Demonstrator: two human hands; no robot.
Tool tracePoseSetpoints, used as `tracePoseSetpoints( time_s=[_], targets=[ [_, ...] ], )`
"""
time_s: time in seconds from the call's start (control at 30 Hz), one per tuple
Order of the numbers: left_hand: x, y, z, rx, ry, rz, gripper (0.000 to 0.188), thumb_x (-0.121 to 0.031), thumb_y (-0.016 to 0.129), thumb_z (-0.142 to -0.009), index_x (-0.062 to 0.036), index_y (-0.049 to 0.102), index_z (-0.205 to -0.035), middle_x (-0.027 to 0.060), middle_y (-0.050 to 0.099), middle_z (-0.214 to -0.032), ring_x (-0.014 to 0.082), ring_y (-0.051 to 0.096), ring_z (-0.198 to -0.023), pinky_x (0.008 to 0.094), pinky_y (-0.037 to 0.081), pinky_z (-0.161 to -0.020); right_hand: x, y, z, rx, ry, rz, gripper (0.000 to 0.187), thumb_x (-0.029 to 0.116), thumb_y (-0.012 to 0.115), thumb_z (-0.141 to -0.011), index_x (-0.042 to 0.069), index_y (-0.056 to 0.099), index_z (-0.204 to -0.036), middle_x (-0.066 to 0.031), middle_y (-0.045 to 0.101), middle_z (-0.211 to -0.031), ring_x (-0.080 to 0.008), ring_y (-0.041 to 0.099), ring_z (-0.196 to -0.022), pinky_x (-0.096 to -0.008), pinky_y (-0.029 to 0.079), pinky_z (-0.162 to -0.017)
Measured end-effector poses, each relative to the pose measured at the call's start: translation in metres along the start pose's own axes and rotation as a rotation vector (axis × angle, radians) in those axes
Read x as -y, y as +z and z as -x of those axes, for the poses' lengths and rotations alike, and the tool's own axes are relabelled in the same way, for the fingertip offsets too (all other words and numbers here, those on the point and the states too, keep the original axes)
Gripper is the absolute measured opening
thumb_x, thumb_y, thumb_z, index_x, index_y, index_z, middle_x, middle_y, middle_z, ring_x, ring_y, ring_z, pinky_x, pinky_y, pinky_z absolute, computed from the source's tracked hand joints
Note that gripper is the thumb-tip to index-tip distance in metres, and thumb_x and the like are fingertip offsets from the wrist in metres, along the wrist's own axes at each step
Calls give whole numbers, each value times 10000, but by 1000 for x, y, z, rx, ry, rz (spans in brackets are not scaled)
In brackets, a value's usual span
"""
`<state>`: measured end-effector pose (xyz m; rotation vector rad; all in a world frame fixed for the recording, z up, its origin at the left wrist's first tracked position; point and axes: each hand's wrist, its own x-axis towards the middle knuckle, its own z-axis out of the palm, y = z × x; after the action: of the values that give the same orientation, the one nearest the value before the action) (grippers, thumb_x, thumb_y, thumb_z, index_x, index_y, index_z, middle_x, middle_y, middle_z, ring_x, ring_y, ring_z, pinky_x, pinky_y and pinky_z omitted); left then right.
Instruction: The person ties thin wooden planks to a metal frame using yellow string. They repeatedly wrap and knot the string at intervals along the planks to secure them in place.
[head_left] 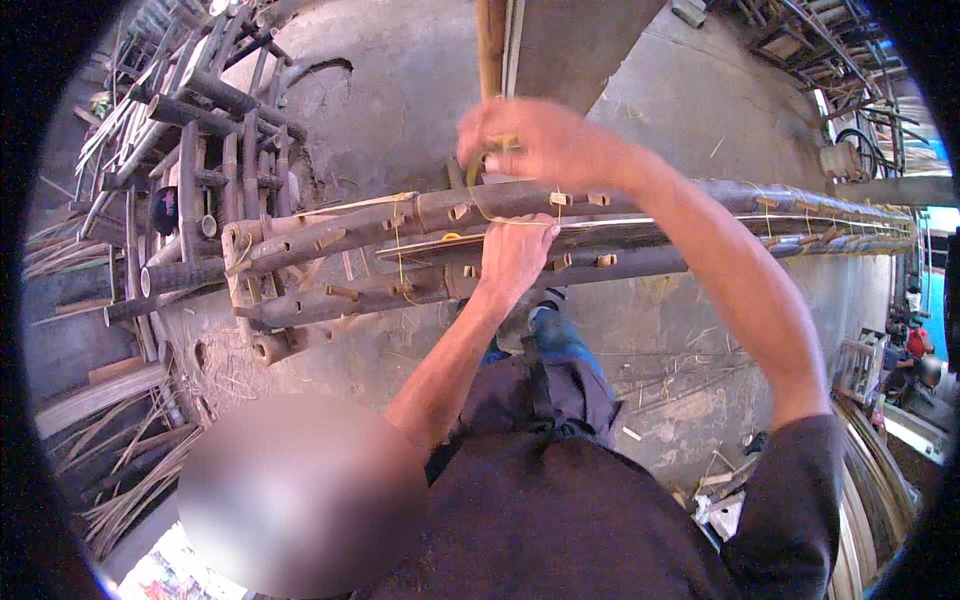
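Two long dark bamboo poles [330,238] with short pegs through them run side by side across the view. Between them lies a thin bundle of split bamboo strips [640,226]. My left hand [515,250] is closed around these strips, its thumb toward the right. Above the far pole, my right hand [535,145] is curled and smeared by motion. A yellowish tying strip [474,190] loops from its fingers down to the left hand. Similar yellow ties [398,240] cross between the poles.
Bamboo frames [225,150] are stacked at the left, with split strips [130,430] below. An upright brown post or board [570,50] stands beyond the poles. Long strips [865,480] curve along the lower right. Other people [915,345] are at the far right.
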<state>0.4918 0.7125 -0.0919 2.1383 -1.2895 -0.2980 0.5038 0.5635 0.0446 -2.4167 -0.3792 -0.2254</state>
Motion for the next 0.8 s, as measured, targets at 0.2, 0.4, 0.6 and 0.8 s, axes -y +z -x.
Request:
tracePoseSetpoints(
  time_s=[0.2, 0.4, 0.6, 0.8],
  targets=[
    [-10, 5, -9, 22, 40, 2, 160, -214, 587, -867, -65, 633, -829, 142, 657, -800, 338, 639, -736, 445, 495, -624, -146, 46, 49, -25, 821, -88, 247, 248, 496, -915, 65, 547, -758, -61, 546, -809, -215, 530, -740, -353, 417, -669],
    [11, 2, 11, 59, -55, 19, 184, -243, 617, -850, -62, 650, -862, 105, 671, -812, 300, 641, -738, 407, 498, -648, 34, 100, 127, 100, 479, -611, 227, 212, 495, -903, 63, 535, -737, -127, 555, -701, -271, 571, -649, -390, 455, -633],
    [-43, -39, -54, 240, -264, 834, 429, -436, 494, -949, -42, 645, -866, 38, 649, -791, 108, 580, -787, 286, 468, -754, 43, 133, 179, -192, 229, -366, 159, 228, 573, -829, 74, 614, -823, -102, 614, -758, -298, 636, -798, -428, 513, -694],
    [36, 22, -145, 451, -552, 454, 351, -345, 483, -920, -51, 634, -801, 52, 622, -726, 170, 588, -639, 308, 464, -635, -76, 11, 183, 194, 801, -200, 253, 271, 590, -866, 33, 676, -852, -129, 665, -819, -307, 630, -767, -398, 482, -681]
  ],
)
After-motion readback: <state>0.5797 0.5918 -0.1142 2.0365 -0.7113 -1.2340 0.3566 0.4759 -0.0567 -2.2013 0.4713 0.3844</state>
